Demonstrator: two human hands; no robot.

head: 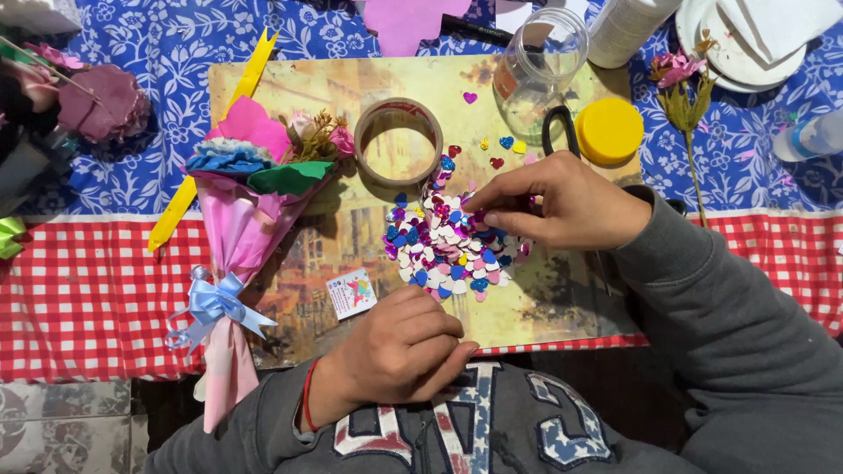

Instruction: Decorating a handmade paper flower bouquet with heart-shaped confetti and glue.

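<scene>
Shiny heart sequins [443, 250] heaped mid-mat on the table [97, 298], right hand [562, 206] pinching at the pile's top edge to pick one, left hand [399, 347] loosely curled near the mat's front edge, grasp unclear, tape roll [398, 140] just behind.

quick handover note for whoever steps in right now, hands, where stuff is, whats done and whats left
Right hand: fingers pinched together at the top edge of the pile of heart sequins; whether a sequin is between them cannot be told.
Left hand: loosely curled at the near edge of the board, holding nothing visible.
Things: tape roll behind the pile, a few loose hearts beside it; open clear jar on its side, yellow lid off; paper bouquet with blue bow lies at left.
Done: sequins are out, bouquet wrapped.
Left: no sequins seen on the bouquet yet.
</scene>
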